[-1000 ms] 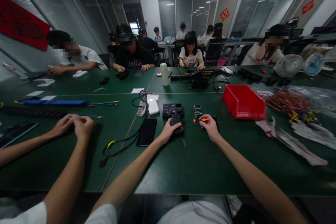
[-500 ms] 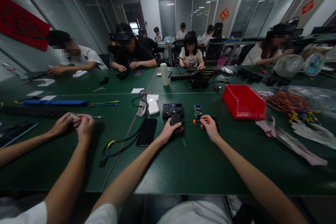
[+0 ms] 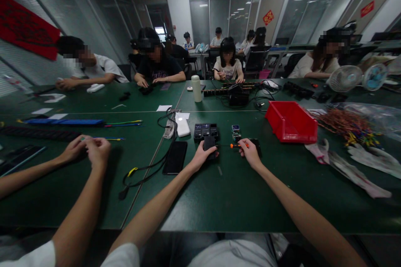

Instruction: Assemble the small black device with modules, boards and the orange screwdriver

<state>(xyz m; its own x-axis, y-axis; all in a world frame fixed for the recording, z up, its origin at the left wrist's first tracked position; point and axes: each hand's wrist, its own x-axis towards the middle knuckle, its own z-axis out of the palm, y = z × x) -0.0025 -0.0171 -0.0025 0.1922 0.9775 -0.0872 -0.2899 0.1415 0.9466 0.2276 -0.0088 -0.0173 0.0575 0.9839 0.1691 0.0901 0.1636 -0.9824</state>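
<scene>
My left hand (image 3: pixel 201 155) is closed around a small black box (image 3: pixel 209 145), thumb across its near face. In my right hand (image 3: pixel 249 152) is a screwdriver (image 3: pixel 235 145) with an orange and black handle, its thin shaft pointing left at the box's side. Whether the tip touches the box is too small to tell. Just behind the box lies a black case with compartments (image 3: pixel 205 129). Small electronic modules (image 3: pixel 235 130) lie beyond my right fingers. Partly hidden by my right hand is a dark flat object (image 3: pixel 257 147).
A black phone (image 3: pixel 175 157), a cable (image 3: pixel 147 181) and a white power bank (image 3: pixel 182 125) lie left. A red bin (image 3: pixel 291 123), wires (image 3: pixel 351 121) and gloves (image 3: pixel 351 171) lie right. A co-worker's hands (image 3: pixel 87 150) work at far left; a bottle (image 3: pixel 196 89) stands behind.
My right hand has shifted very slightly and its grip on the screwdriver handle looks a little turned. My left hand and the black box stay in place. The neighbour's fingers have moved.
</scene>
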